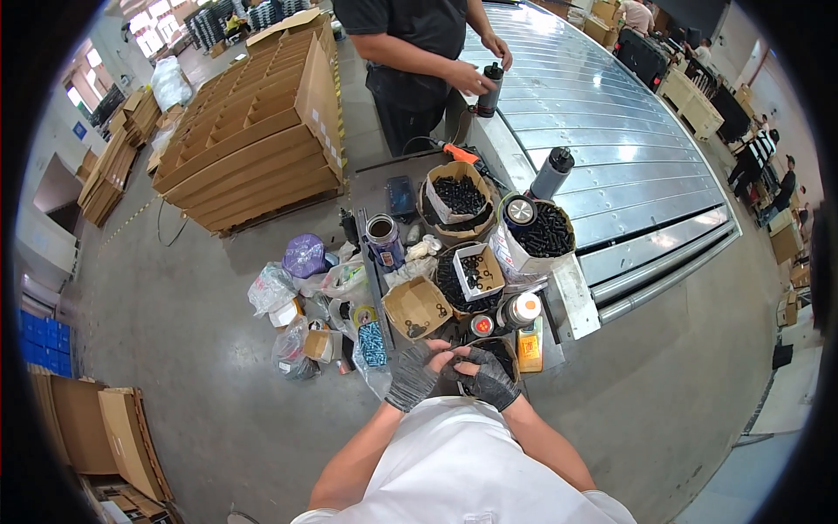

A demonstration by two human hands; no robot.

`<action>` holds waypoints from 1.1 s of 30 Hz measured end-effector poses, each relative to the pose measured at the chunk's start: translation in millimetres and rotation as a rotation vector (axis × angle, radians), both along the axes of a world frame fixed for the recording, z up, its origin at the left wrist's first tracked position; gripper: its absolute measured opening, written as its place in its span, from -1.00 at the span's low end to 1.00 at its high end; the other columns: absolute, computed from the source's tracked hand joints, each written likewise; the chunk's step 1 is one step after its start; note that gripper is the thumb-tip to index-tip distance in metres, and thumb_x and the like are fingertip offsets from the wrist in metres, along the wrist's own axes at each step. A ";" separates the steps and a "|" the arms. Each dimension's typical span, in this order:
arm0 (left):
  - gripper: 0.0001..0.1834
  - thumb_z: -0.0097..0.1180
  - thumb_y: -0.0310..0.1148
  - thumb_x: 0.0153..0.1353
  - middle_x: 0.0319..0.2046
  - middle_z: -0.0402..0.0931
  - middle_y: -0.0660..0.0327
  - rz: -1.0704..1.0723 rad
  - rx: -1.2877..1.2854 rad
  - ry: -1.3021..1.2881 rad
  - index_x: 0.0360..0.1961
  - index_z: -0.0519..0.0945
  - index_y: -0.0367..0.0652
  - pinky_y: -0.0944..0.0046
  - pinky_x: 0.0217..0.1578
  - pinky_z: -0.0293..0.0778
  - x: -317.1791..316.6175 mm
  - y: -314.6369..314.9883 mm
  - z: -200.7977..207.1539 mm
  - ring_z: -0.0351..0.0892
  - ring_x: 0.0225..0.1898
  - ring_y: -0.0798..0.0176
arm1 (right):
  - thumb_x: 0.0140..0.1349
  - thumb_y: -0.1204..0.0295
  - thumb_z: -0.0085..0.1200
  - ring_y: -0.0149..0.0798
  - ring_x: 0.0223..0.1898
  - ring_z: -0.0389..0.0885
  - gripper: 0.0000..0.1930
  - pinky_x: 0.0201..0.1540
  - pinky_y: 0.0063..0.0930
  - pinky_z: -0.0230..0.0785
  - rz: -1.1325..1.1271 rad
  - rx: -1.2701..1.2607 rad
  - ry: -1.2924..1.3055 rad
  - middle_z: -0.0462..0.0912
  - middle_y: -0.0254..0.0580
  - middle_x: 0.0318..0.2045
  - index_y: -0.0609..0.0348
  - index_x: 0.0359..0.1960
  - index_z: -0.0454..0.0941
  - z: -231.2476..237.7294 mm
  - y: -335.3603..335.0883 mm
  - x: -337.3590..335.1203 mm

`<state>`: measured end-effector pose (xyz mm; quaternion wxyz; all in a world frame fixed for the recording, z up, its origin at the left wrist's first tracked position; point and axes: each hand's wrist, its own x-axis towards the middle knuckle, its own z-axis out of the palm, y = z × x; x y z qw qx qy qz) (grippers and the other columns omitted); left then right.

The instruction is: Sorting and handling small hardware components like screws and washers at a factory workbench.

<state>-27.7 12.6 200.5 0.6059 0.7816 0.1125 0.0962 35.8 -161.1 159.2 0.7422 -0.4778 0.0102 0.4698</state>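
Head view: my gloved left hand (415, 375) and right hand (491, 377) come together at the fingertips, fingers curled; I cannot tell (the spot is too small) whether either pinches anything. One open cardboard box (408, 304) lies just ahead of my left, and black parts (497, 348) show just past my right, near a yellow box (530, 352).

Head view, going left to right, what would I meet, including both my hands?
Stacked blue boxes, purple plastic bag, small blue parts, left hand, right hand, yellow-orange package, person in a striped top.
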 end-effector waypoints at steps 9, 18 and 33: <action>-0.78 0.21 -0.47 0.24 -0.29 0.64 0.22 0.182 -0.259 0.053 -0.10 0.59 -0.27 0.36 -0.20 0.50 -13.8 15.4 -4.4 0.59 -0.25 0.37 | 0.27 0.57 0.00 -0.22 0.06 0.53 -0.63 0.16 -0.42 0.42 -0.056 0.123 0.059 0.56 -0.02 -0.01 0.38 0.12 0.42 26.7 10.7 4.2; -0.84 0.19 -0.47 0.25 -0.29 0.67 0.16 0.155 -0.142 -0.033 -0.15 0.59 -0.24 0.31 -0.15 0.51 -13.8 -1.5 9.1 0.63 -0.23 0.29 | 0.27 0.51 0.03 -0.26 0.04 0.56 -0.61 0.18 -0.44 0.35 -0.076 0.032 -0.096 0.62 -0.07 -0.02 0.37 0.14 0.43 17.4 20.6 4.2; -0.84 0.22 -0.49 0.16 -0.32 0.59 0.09 0.186 0.314 -0.228 -0.21 0.59 -0.19 0.17 -0.19 0.50 -3.8 -2.5 -10.0 0.60 -0.26 0.05 | 0.27 0.56 0.02 -0.33 -0.01 0.55 -0.59 0.10 -0.50 0.39 -0.084 0.086 -0.021 0.59 -0.15 -0.04 0.37 0.17 0.41 40.7 24.1 5.5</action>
